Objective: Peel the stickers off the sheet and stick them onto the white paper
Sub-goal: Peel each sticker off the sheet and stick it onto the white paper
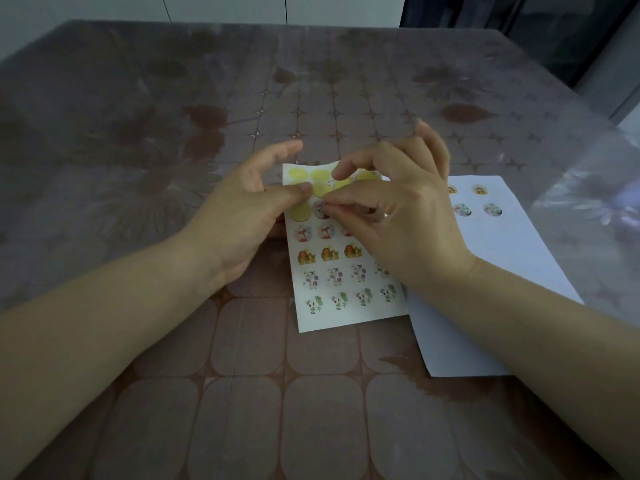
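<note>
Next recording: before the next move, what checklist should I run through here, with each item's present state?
1. Sheet steadied: ok, left hand grips its left edge, thumb on top.
2. Right hand on a sticker: ok, thumb and finger pinch at it.
3. Sticker's edge lifted: cannot tell, fingertips hide it.
4. Room on paper: ok, its near part is bare.
5. Paper lying flat: ok.

Both bare forearms reach in from the lower corners and meet at the middle. The left hand [242, 213], palm turned inward and forefinger lifted, pinches the edge of the white paper sticker sheet [346, 306] under its thumb. The right hand [401, 220] arches over, thumb and fingertip pinching a small round sticker [322, 210].
</note>
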